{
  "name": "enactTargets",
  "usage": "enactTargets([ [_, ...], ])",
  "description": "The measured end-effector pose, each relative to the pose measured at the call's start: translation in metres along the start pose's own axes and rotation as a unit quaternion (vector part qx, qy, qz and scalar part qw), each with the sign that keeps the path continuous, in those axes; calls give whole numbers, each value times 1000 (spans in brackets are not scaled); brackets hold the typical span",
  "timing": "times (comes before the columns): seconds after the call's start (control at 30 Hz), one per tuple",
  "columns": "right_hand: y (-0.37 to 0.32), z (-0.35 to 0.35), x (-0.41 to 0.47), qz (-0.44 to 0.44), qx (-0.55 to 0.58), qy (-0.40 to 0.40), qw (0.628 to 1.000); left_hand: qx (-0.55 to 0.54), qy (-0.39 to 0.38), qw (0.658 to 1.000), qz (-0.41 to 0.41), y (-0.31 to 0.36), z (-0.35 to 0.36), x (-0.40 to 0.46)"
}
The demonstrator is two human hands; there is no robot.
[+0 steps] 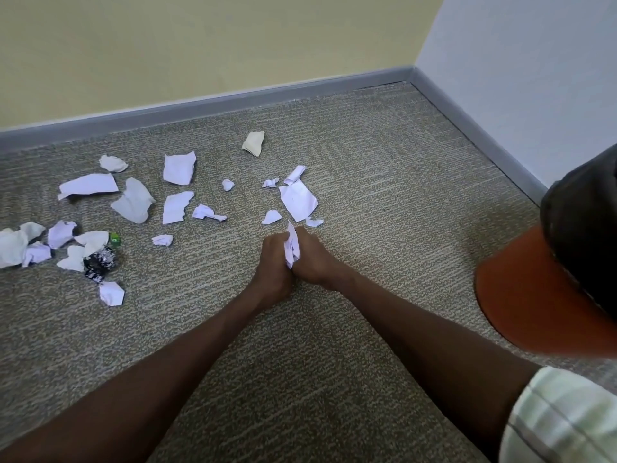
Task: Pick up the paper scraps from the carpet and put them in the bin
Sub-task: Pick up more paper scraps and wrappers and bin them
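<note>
White crumpled paper (291, 247) sits clamped between both hands, which meet low over the carpet (367, 182): the left hand (272, 259) and the right hand (312, 259) each curl their fingers (302, 233) around the wad, with a pointed tip of it poking out above the knuckles. Just beyond the fingers lie a large flat scrap (298, 198) and two small bits (271, 216), close but not touching the hands. Further off to the left of the fingers, many more paper scraps (133, 200) are scattered over the carpet, along with a black-and-white crumpled wrapper (99, 262). Well to the right of the fingers stands the bin (521, 295), orange with a dark liner (581, 235).
</note>
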State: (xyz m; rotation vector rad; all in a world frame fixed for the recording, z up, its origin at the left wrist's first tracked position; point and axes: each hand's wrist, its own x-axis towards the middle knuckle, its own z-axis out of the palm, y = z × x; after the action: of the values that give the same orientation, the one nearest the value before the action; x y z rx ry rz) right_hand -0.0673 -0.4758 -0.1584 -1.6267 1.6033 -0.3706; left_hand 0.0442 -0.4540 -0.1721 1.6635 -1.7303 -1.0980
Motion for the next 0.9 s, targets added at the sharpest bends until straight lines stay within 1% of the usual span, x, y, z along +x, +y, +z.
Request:
enactTargets([
  [0.1,-8,-11,-8,-30,35,10,999,-7,12,1000,9,13,-7,-2],
  [0.17,-15,-24,-10,-48,49,5,998,-3,20,999,34,26,-13,-2],
  [0.3,-43,-68,-23,-84,75,9,994,-29,0,995,91,68,-31,5],
  [0.37,-57,-97,-33,-93,104,-1,990,-14,-11,994,108,89,-37,11],
  [0.43,-70,-126,-46,-100,115,6,988,19,-22,992,121,116,-45,14],
  [0.57,-92,-187,-76,-109,94,50,988,15,-28,987,158,190,-53,17],
  [0.67,-104,-232,-108,-111,102,86,985,4,-12,980,199,243,-44,17],
  [0.8,-98,-284,-148,-105,95,168,976,10,9,968,250,310,-16,12],
  [0.9,-82,-321,-178,-80,84,250,961,-11,-7,960,280,360,10,4],
])
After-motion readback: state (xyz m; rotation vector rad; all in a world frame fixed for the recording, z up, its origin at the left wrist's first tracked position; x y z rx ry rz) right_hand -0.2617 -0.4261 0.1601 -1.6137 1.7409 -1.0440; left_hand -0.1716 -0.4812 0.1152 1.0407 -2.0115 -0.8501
